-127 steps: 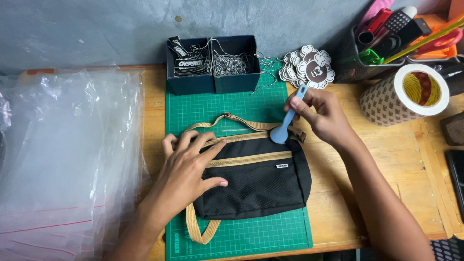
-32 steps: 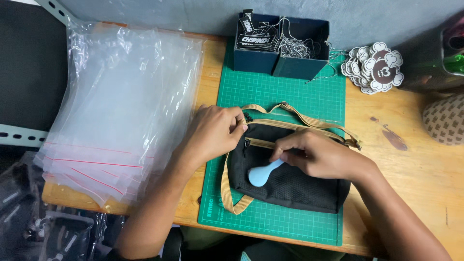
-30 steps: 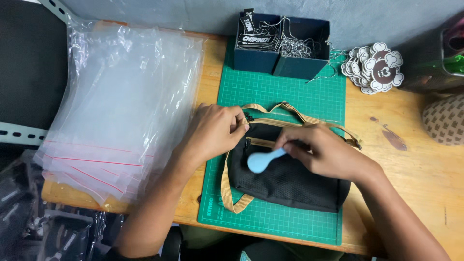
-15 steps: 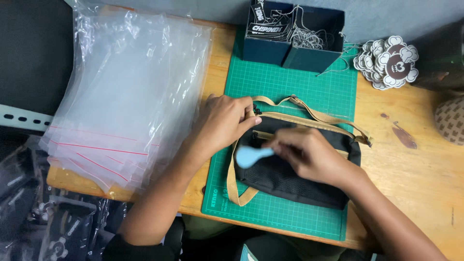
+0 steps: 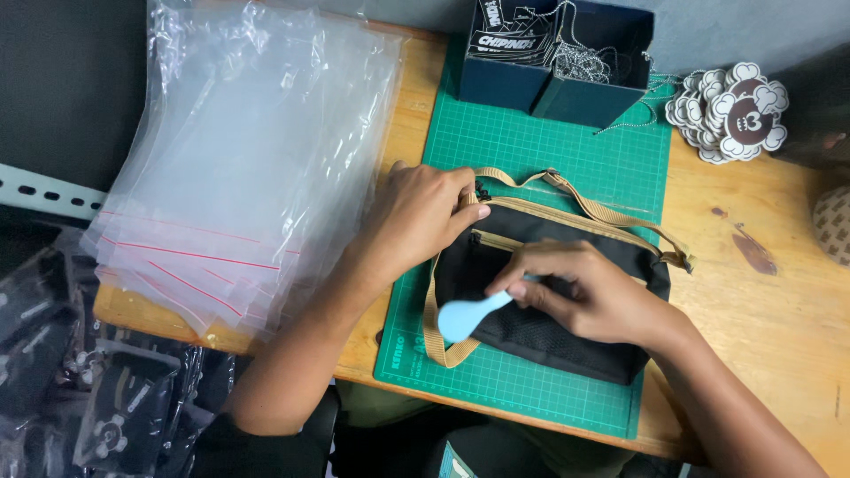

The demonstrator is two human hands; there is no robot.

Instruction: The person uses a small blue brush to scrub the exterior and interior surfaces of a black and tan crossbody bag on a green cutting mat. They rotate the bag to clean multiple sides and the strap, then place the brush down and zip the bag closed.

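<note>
Nearer now: smooth blue plastic tool [image 5: 469,314] over soft black fabric pouch [image 5: 549,305].

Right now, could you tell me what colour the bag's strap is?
Tan, on the black bag's strap, clearest in the head view.

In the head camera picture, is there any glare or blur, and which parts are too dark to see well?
Head view: soft, even light; the stack of clear plastic bags shows white glare on its folds; the right hand holding the light blue tool over the black bag is slightly motion-blurred; the left hand is sharper; the lower left corner under the table lies in deep shadow, little detail visible.
</note>
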